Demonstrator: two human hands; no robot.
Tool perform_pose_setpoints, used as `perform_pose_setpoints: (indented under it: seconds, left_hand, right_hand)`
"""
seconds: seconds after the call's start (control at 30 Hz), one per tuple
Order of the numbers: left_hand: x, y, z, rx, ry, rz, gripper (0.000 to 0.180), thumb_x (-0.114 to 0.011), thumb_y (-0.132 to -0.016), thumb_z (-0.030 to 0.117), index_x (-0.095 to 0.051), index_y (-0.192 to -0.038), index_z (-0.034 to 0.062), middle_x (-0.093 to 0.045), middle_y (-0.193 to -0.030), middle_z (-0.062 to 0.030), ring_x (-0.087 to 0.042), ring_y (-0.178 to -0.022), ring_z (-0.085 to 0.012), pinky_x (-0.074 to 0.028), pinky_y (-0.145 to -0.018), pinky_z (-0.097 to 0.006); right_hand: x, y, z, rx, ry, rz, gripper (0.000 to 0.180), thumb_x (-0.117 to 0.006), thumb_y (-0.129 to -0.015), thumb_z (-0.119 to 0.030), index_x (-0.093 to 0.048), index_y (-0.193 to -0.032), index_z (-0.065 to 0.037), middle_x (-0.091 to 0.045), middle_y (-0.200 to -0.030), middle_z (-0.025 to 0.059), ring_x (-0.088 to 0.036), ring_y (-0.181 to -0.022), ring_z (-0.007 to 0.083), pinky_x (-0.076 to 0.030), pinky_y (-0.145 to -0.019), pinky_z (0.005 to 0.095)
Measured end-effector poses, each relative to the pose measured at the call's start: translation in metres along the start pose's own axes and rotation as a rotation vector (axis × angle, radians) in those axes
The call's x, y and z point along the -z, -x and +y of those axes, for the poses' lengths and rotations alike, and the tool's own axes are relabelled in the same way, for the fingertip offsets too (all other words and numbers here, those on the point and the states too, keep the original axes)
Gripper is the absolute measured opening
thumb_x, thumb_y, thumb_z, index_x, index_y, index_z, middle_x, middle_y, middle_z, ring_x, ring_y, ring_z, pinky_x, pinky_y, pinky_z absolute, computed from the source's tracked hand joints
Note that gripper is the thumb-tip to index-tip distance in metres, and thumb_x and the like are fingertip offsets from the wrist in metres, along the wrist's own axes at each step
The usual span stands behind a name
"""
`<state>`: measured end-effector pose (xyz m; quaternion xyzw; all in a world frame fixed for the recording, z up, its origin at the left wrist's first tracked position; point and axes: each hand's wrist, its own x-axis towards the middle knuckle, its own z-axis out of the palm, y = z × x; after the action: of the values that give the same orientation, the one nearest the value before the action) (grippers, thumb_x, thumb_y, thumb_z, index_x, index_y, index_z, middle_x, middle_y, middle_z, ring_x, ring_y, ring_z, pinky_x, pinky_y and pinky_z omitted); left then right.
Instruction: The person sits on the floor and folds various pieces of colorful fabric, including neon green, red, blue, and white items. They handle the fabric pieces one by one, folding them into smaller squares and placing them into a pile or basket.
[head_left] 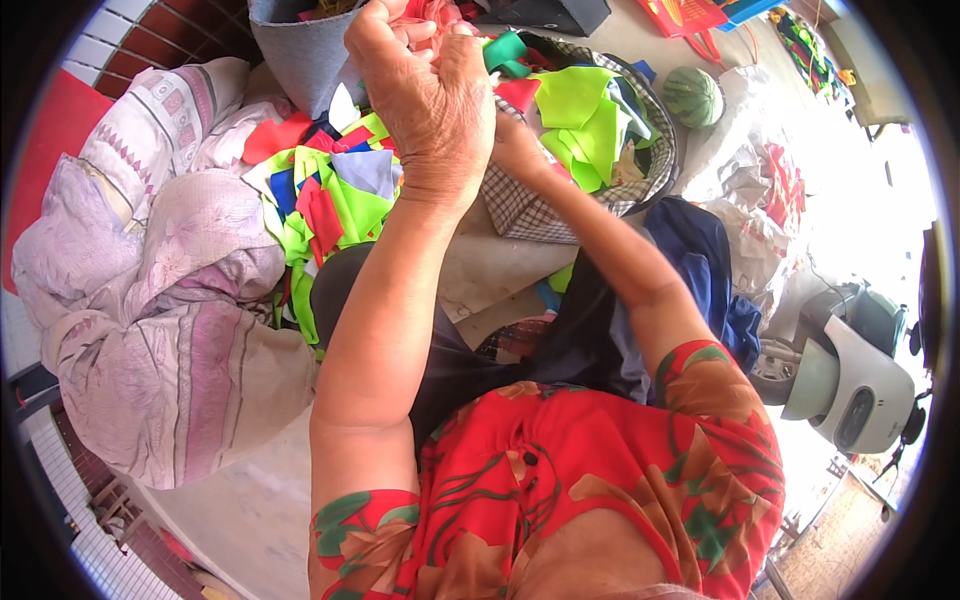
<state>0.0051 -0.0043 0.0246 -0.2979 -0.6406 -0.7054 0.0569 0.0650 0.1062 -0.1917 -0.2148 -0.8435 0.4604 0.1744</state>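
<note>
Left hand (pixel 428 120) is up by some pinkish-red cloth (pixel 432 22), fingers bent, can't tell if it's gripping; right hand (pixel 518 148) is half hidden at the checked basket (pixel 528 207), grip unclear. Lime scraps (pixel 578 120) lie inside, white plastic bag (pixel 738 155) with blurry red print off its right edge.

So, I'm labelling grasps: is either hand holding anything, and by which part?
It cannot be told: coral-pink fabric shows by the left hand, but no grip is clear; the right hand's fingers are hidden behind the left hand.
</note>
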Motion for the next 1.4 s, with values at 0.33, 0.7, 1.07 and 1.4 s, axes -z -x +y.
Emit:
perform_pose_setpoints:
  seconds: [0.33, 0.7, 1.07, 1.4]
  left_hand:
    - [0.004, -0.002, 0.002, 0.195, 0.135, -0.024, 0.036, -0.059, -0.082, 0.005, -0.042, -0.114, 0.0001, -0.057, -0.090, -0.0113, -0.052, -0.075, -0.0088, -0.044, -0.062, -0.021]
    - [0.000, -0.004, 0.004, 0.178, 0.145, -0.036, 0.034, -0.060, -0.082, 0.005, -0.044, -0.112, -0.0004, -0.059, -0.089, -0.0100, -0.054, -0.079, -0.0102, -0.042, -0.068, -0.021]
    - [0.013, -0.011, -0.008, 0.242, 0.154, 0.013, 0.031, -0.057, -0.080, 0.003, -0.045, -0.108, -0.0001, -0.046, -0.101, -0.0112, -0.053, -0.084, -0.0152, -0.048, -0.071, -0.028]
    - [0.010, -0.010, -0.008, 0.299, 0.240, -0.022, 0.028, -0.060, -0.082, 0.009, -0.051, -0.107, -0.0009, -0.061, -0.090, -0.0104, -0.056, -0.078, -0.0103, -0.042, -0.067, -0.022]
  right_hand:
    - [0.118, 0.003, 0.066, -0.010, 0.726, 0.309, 0.050, -0.051, -0.069, 0.004, -0.061, -0.110, -0.022, -0.053, -0.120, 0.0082, -0.044, -0.117, 0.0290, -0.041, -0.092, 0.0425]
    - [0.126, -0.015, 0.093, 0.215, 0.745, 0.600, 0.016, -0.065, -0.073, -0.019, -0.062, -0.086, -0.013, -0.059, -0.115, 0.0036, -0.049, -0.114, 0.0231, -0.034, -0.093, 0.0424]
    - [0.072, -0.046, 0.097, -0.113, 0.653, -0.311, 0.081, -0.050, -0.076, -0.002, -0.012, -0.144, -0.026, -0.063, -0.087, 0.0242, -0.060, -0.083, 0.0414, -0.045, -0.073, 0.0483]
    - [0.091, -0.038, 0.060, 0.018, 0.274, 0.290, 0.009, -0.060, -0.083, -0.014, -0.061, -0.090, -0.008, -0.065, -0.079, 0.0112, -0.064, -0.072, 0.0230, -0.049, -0.065, 0.0333]
